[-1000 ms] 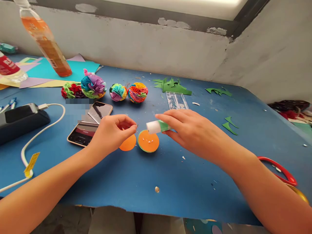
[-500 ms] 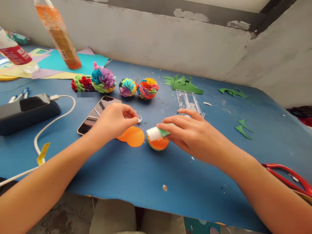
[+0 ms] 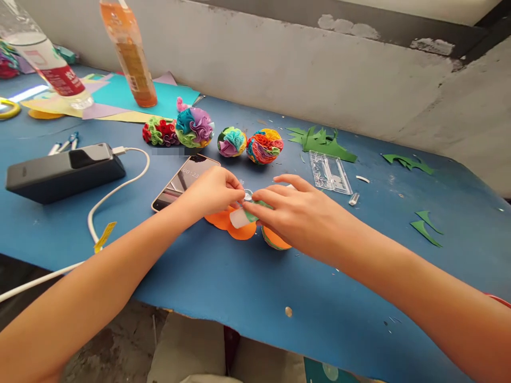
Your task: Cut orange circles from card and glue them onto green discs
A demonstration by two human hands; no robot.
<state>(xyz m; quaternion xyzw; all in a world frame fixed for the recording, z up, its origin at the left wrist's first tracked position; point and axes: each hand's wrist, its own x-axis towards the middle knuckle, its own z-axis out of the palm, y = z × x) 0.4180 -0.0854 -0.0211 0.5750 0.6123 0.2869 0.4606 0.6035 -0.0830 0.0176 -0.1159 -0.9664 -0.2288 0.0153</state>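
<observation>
My left hand [image 3: 215, 189] is closed in a pinch on a small clear round piece [image 3: 248, 196]; its exact kind is too small to tell. My right hand [image 3: 297, 210] grips a white and green glue stick [image 3: 239, 217], its white end pointing left. The two hands nearly touch, with the stick just below the round piece. Beneath them lie rounded orange paper shapes [image 3: 242, 233]. A ruffled paper ball with a flat orange face [image 3: 275, 240] sits under my right fingers, partly hidden by them.
Behind my left hand lies a phone [image 3: 175, 183]. Several ruffled paper balls [image 3: 265, 146] line the back, near green scraps [image 3: 325, 144] and a clear plastic case [image 3: 329, 173]. At left are a black power bank [image 3: 64, 173] with a white cable and two bottles [image 3: 133, 64].
The glue stick has moved left, off the orange-faced ball, to the round piece in my left hand. My hands have come together, and the view has shifted left.
</observation>
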